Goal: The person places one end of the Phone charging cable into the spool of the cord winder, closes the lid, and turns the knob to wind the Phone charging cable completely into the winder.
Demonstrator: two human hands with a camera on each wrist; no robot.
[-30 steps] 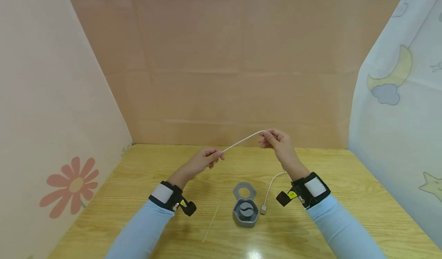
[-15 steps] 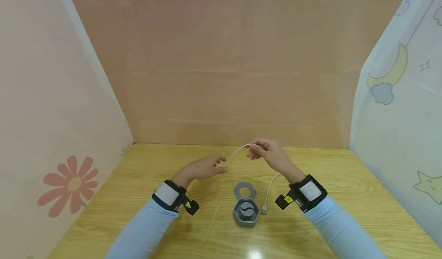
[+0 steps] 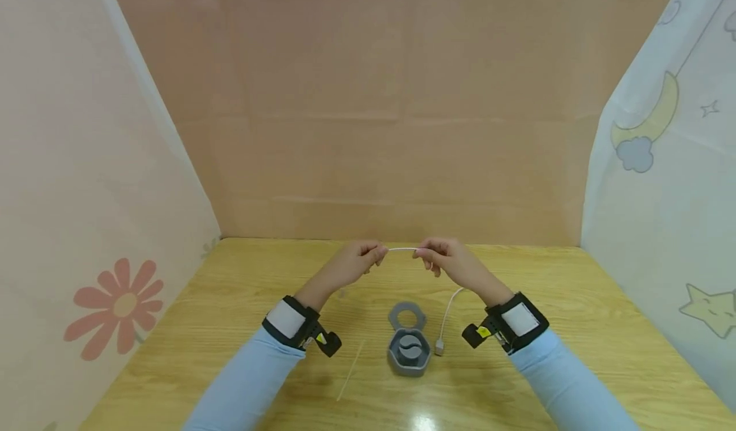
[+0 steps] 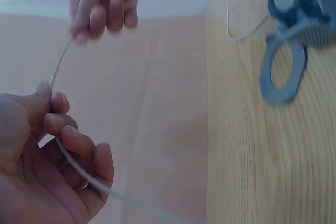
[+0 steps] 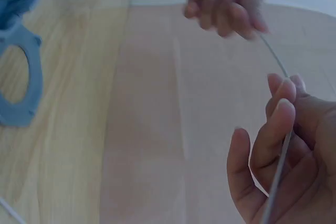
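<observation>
Both hands have drawn close together since a second ago, when a long slanted stretch of cable ran between them; only a short level piece now spans the gap

Head view: the left hand (image 3: 351, 265) and right hand (image 3: 448, 262) are raised above the table (image 3: 575, 329), near its far edge, each pinching the white cable (image 3: 402, 249) between thumb and curled fingers. The cable runs straight between the two grips, then drops behind the right wrist and curves down to a plug (image 3: 439, 348) lying on the wood just right of the grey case (image 3: 409, 353). The case sits between the forearms, its ring-shaped lid (image 3: 407, 317) open and lying flat on the far side. A thin white tie (image 3: 351, 370) lies on the table left of the case

Left wrist view: the left hand (image 4: 47, 166) fills the lower left corner, thumb and forefinger pinching the cable (image 4: 59, 69), which then passes across the curled fingers. The cable arcs up to the right hand (image 4: 102, 6), also curled round it. The case's lid (image 4: 281, 72) shows blurred at upper right

Right wrist view: the right hand (image 5: 286, 166) pinches the cable (image 5: 273, 51) at lower right; the cable bends up to the left hand (image 5: 223, 3) and sticks out past it. The lid (image 5: 21, 77) is at the left edge
</observation>
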